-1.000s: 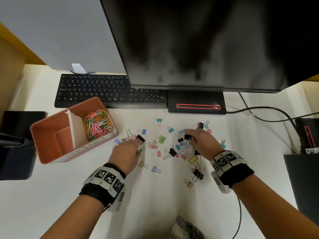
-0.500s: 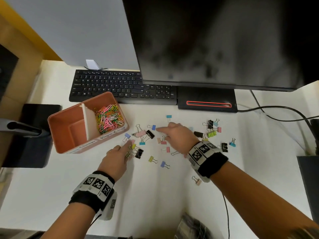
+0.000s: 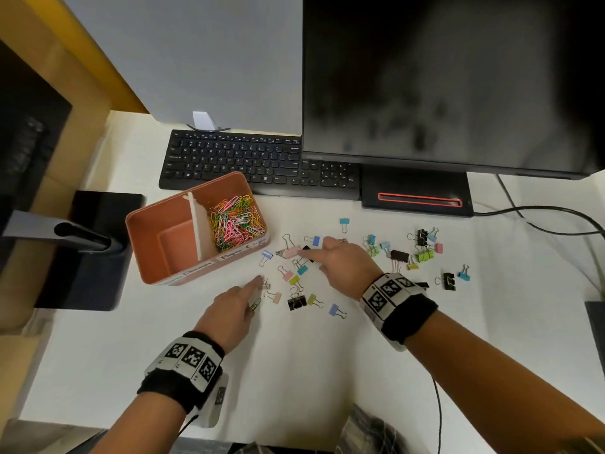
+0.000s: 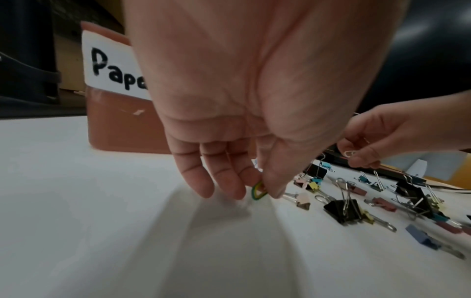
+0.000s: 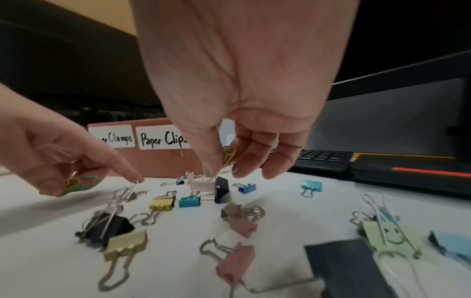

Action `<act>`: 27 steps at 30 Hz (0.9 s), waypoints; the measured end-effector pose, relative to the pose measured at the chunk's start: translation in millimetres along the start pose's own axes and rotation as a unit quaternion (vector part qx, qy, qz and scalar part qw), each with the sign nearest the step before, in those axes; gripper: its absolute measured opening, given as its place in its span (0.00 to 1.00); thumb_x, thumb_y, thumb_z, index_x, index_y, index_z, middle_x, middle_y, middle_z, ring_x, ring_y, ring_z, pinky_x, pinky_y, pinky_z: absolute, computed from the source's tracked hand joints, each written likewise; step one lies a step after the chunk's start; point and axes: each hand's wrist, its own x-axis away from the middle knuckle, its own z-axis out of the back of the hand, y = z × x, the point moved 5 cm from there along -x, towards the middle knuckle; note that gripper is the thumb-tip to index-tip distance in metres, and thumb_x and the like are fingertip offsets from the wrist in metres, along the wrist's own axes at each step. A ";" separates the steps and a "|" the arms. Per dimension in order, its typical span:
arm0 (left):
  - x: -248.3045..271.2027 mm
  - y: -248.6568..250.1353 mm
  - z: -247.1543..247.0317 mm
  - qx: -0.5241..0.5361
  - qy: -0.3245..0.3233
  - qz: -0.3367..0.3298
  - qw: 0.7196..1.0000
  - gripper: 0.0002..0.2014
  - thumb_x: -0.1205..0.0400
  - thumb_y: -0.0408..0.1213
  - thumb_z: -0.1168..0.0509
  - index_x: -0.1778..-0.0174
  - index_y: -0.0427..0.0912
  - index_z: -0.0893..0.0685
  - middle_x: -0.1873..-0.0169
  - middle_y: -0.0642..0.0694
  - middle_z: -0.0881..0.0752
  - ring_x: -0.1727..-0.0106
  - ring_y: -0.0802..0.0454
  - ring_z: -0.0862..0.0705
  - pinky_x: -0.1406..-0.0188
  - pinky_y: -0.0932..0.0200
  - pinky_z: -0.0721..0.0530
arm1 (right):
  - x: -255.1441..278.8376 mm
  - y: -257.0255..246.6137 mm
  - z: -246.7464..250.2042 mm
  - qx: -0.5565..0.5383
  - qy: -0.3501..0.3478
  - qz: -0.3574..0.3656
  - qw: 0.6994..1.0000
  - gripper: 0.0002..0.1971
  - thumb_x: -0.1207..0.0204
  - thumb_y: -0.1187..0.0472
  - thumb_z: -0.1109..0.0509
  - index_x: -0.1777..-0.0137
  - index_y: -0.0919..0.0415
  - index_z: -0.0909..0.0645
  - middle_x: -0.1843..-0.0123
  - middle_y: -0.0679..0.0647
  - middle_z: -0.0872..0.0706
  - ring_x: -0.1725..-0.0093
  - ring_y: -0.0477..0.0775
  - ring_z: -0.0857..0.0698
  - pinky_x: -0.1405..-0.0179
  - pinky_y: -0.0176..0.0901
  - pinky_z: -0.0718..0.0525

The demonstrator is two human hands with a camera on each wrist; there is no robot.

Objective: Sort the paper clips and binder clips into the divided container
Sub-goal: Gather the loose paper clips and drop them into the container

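The pink divided container stands left of centre; its right compartment holds several coloured paper clips, and its left compartment looks bare. Binder clips lie scattered on the white desk to its right. My left hand pinches a green and a yellow paper clip between thumb and fingers just above the desk, its index finger pointing at a small binder clip. My right hand holds a yellow paper clip in its curled fingers, with its thumb down at a pink binder clip.
A black keyboard and a monitor on its base stand behind the clips. A black stand sits left of the container. Cables run at the right. The container's front labels read "Clamps" and "Paper Clip".
My right hand has swept left across the pile to the pink binder clip near the container. My left hand has drawn back toward me with its paper clips.
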 end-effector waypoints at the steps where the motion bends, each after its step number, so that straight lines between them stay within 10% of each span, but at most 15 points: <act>1: -0.8 -0.2 -2.2 -0.010 -0.013 -0.008 1.000 0.31 0.19 0.35 0.43 0.22 0.59 0.46 0.47 0.42 0.20 0.46 0.42 0.20 0.44 0.47 0.20 | -2.2 1.4 -1.9 0.009 -0.003 -0.014 1.000 0.28 0.22 0.69 0.44 0.27 0.40 0.33 0.54 0.50 0.31 0.61 0.53 0.28 0.63 0.45 0.25; 7: -0.9 -6.3 -1.2 -0.028 -0.021 -0.012 0.999 0.29 0.19 0.35 0.43 0.22 0.53 0.43 0.45 0.43 0.20 0.44 0.43 0.21 0.41 0.47 0.22 | 30.4 46.7 -11.1 -0.080 0.060 -0.163 0.981 0.25 0.21 0.67 0.41 0.25 0.50 0.35 0.44 0.57 0.21 0.51 0.55 0.18 0.50 0.50 0.14; 13: 16.9 5.2 28.7 0.007 0.006 -0.113 0.994 0.12 0.21 0.32 0.37 0.44 0.48 0.18 0.61 0.54 0.24 0.62 0.60 0.24 0.62 0.74 0.31 | 64.6 57.6 -24.5 -0.040 0.046 -0.206 0.977 0.18 0.20 0.61 0.41 0.31 0.53 0.26 0.47 0.56 0.19 0.52 0.56 0.16 0.51 0.50 0.14; 21: 29.6 23.6 135.9 0.103 0.198 -0.125 0.967 0.12 0.26 0.31 0.29 0.49 0.49 0.19 0.65 0.56 0.19 0.65 0.66 0.21 0.67 0.76 0.28 | 5.6 -35.2 48.7 -0.186 0.170 -0.097 0.963 0.09 0.21 0.60 0.36 0.44 0.53 0.19 0.49 0.49 0.18 0.59 0.44 0.19 0.55 0.32 0.20; 27: 0.0 30.6 169.9 0.075 0.256 -0.063 0.962 0.15 0.25 0.37 0.29 0.43 0.45 0.19 0.48 0.48 0.18 0.46 0.52 0.20 0.38 0.56 0.24 | -72.2 -100.5 76.7 -0.209 0.175 -0.034 0.962 0.15 0.25 0.59 0.31 0.38 0.55 0.19 0.45 0.55 0.16 0.50 0.52 0.17 0.43 0.50 0.17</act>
